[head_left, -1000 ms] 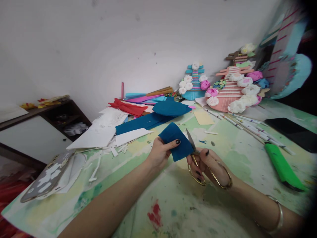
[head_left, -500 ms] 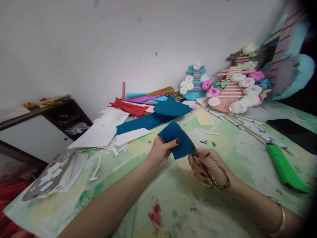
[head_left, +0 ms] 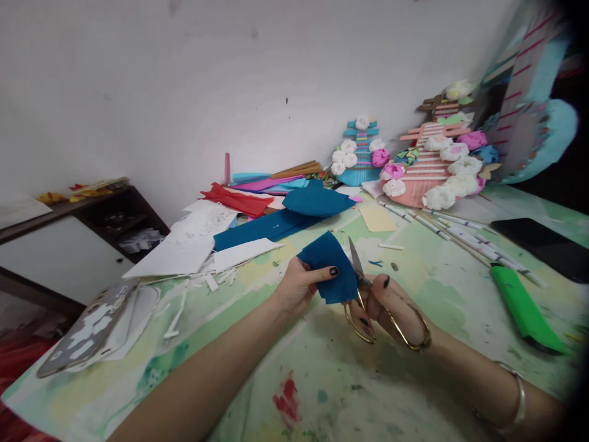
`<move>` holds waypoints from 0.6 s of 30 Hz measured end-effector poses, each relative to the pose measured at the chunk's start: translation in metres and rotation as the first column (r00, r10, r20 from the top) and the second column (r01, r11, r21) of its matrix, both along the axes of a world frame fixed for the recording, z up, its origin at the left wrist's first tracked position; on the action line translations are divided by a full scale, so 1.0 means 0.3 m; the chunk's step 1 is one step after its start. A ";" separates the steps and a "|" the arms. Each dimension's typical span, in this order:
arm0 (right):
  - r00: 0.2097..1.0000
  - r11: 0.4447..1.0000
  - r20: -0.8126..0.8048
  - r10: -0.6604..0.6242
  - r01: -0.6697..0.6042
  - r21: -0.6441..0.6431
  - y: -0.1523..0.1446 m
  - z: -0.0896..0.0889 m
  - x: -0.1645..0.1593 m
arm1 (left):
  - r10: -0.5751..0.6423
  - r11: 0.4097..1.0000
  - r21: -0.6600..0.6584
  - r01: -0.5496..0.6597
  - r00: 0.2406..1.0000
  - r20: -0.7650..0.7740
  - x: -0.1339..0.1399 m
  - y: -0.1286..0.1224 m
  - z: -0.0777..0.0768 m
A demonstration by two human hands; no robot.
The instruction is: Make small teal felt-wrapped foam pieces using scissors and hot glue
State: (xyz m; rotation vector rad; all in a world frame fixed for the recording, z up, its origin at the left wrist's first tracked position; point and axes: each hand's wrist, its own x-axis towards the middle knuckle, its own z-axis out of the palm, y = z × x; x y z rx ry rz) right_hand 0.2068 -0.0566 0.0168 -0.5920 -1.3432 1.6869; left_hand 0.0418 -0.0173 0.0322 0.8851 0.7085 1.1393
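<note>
- Centrally, a blue sheet [head_left: 329, 267] is held above the counter [head_left: 230, 380], pinched in the left hand's [head_left: 297, 286] grip.
- The right hand's [head_left: 399, 310] grip holds gold-handled scissors [head_left: 363, 282] at the sheet's right edge.
- One blade [head_left: 356, 258] now stands off that edge; half a second ago it lay along it.
- The cabinet's [head_left: 59, 252] open shelves hold crumpled white material [head_left: 140, 239].

Left forearm [head_left: 216, 359] bared, stretched diagonally inward from bottom edge of view; left hand [head_left: 298, 288] closed in pinch — left thumb [head_left: 322, 274] laid flat on top, pointed toward right, remaining fingers tucked beneath, mostly hidden. Right forearm [head_left: 473, 359] angled in from lower right, also bared; right hand [head_left: 391, 307] held near left — right thumb [head_left: 383, 291] tipped upward, fingers curled below. Thumbnails painted dark.
</note>
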 end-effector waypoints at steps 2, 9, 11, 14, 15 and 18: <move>1.000 1.000 0.002 0.001 -0.001 -0.004 0.001 0.005 0.002 | -0.012 1.000 0.003 0.012 1.000 -0.006 -0.001 -0.001 -0.001; 1.000 0.999 0.008 -0.004 0.004 0.033 0.002 0.002 0.007 | -0.058 0.998 0.020 0.059 0.996 -0.068 -0.002 0.004 -0.002; 1.000 0.999 0.002 -0.017 0.017 0.031 0.001 -0.001 0.006 | -0.062 0.998 0.008 0.063 0.995 -0.076 -0.001 0.003 -0.001; 0.999 0.999 0.005 -0.051 0.051 -0.002 -0.001 0.000 0.003 | -0.056 0.998 -0.002 0.056 0.995 -0.077 0.000 0.000 0.001; 0.998 0.998 0.012 -0.056 0.056 -0.012 -0.003 0.001 0.002 | -0.056 0.998 0.000 0.056 0.995 -0.077 0.000 -0.001 0.001; 0.997 0.998 0.046 -0.066 0.067 -0.021 -0.008 0.007 -0.001 | -0.069 0.998 0.003 0.070 0.995 -0.073 0.000 -0.002 0.002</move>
